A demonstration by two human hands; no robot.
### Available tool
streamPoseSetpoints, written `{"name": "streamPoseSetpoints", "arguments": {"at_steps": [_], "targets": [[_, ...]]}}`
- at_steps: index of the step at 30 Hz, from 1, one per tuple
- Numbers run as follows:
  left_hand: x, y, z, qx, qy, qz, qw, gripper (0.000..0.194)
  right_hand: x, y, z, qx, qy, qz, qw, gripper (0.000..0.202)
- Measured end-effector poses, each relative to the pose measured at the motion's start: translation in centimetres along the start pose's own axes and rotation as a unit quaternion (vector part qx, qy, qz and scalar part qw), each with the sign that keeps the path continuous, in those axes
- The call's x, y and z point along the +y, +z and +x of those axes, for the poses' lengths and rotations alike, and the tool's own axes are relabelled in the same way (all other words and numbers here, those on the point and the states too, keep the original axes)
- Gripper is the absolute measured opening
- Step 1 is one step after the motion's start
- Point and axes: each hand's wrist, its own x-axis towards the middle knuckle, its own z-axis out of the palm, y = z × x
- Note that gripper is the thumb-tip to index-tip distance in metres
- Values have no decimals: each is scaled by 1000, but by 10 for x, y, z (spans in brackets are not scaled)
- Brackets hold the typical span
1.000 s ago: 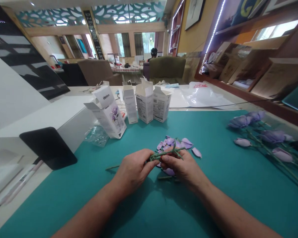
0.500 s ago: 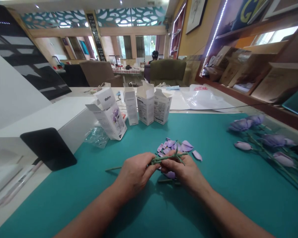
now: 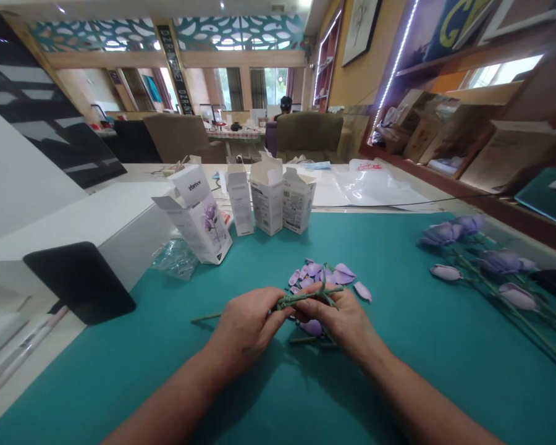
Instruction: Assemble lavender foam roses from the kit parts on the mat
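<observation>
A thin green flower stem (image 3: 301, 298) with small side shoots runs between both hands above the mat. Its left part is gripped by my left hand (image 3: 249, 318), thumb and fingers closed round it. My right hand (image 3: 341, 312) pinches it farther along, where the shoots fork. Some fingertips are hidden behind the stem. Behind and below the hands lie loose purple petal pieces (image 3: 344, 272), with one pale petal (image 3: 362, 292) apart on the right. Short green stem pieces (image 3: 306, 340) rest on the mat under my hands. Another green rod (image 3: 206, 318) shows left of my left hand.
Opened white boxes (image 3: 267, 196) stand at the mat's back edge, beside crumpled clear plastic (image 3: 176, 258). Assembled purple flowers (image 3: 503, 261) lie on the right of the green mat (image 3: 389, 247). A black tablet-like panel (image 3: 80, 282) leans at the left. A person (image 3: 285, 106) is far behind.
The whole view has shifted slightly, so most things appear a little farther left. Both hands keep their hold on the stem, with hardly any movement.
</observation>
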Motion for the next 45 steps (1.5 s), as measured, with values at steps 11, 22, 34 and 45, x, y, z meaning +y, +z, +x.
{"name": "streamPoseSetpoints", "arguments": {"at_steps": [11, 22, 34, 45], "targets": [[-2, 5, -3, 15, 5, -21, 1000, 23, 6, -2, -1, -26, -49, -24, 998, 25], [-4, 6, -2, 16, 4, -7, 1000, 29, 0, 2, -3, -25, -24, -36, 999, 26], [-18, -8, 1, 64, -25, 29, 997, 34, -17, -115, 34, 113, -120, -640, 751, 25], [-22, -7, 1, 59, -34, 28, 997, 34, -1, -127, 39, 81, -64, -738, 667, 32]]}}
